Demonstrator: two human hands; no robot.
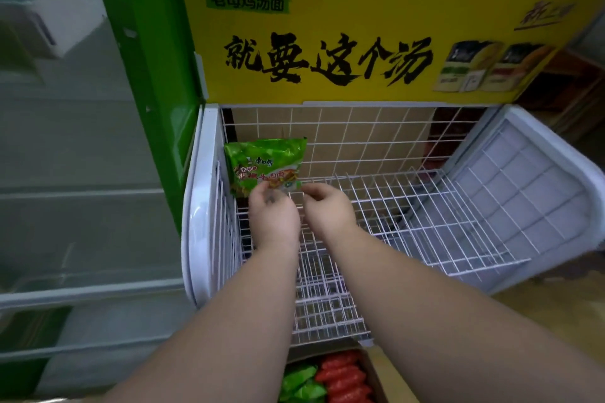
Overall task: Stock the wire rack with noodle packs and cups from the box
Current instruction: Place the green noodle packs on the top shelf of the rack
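We're looking at a green noodle pack (266,167) standing upright in the back left corner of the wire rack (409,206), a bit left of centre frame, leaning against the rear grid. The left hand (273,216) is pinching its bottom edge, fingers curled on the wrapper. The right hand (327,208) is sitting just beside it with fingers curled at the pack's lower right corner, but we can't tell if it's actually gripping. Above the rack we're seeing a big yellow sign (360,26). Down at the bottom edge, the box (376,373) is showing more green packs (301,381) and red packs (343,376).
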